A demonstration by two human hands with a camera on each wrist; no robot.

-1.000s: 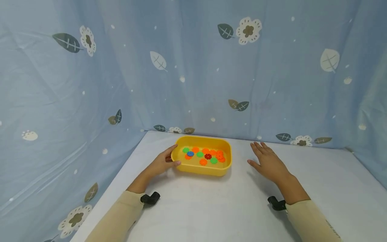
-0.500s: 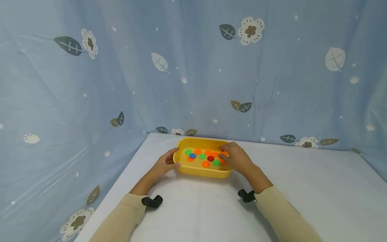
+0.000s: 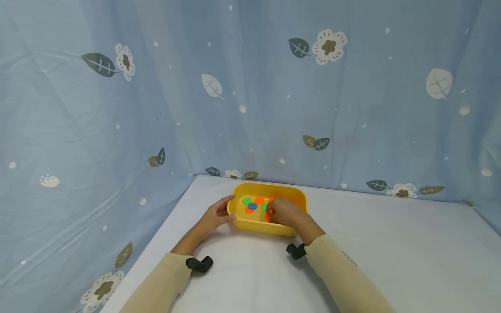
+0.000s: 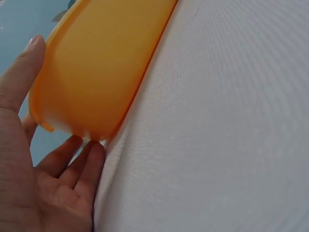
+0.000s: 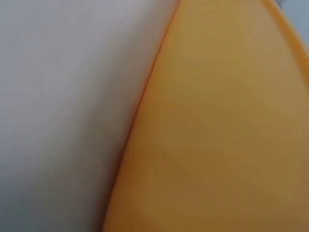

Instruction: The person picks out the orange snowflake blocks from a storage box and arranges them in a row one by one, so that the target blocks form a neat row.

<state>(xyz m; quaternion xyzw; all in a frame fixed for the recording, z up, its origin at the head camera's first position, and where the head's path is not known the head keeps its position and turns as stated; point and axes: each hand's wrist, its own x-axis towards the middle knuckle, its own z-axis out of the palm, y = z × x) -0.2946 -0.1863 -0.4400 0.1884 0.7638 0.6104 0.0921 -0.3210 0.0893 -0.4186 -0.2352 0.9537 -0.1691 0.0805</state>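
A yellow plastic tray (image 3: 256, 226) sits on the white-covered table. My left hand (image 3: 213, 217) grips its left end; in the left wrist view the thumb lies on the rim and the other fingers touch the outer wall. Over the near rim reaches my right hand (image 3: 288, 212), with bent fingers down among the small flower-shaped plastic discs. Its fingertips are partly hidden, so I cannot tell whether they pinch one. Visible on the left are a blue disc (image 3: 252, 206), a green disc (image 3: 246, 201) and an orange disc (image 3: 259, 200). The right hand covers the discs farther right.
White cloth (image 3: 375, 243) covers the table around the tray. Behind and to the left hangs a blue curtain (image 3: 258, 56) with leaves and flowers. The right wrist view holds only the tray's outer wall (image 5: 217, 121) and the cloth beside it.
My right hand has come left from beside the tray, first to its right end, then farther in over the discs, with its fingers now bent. The left hand keeps its grip on the tray.
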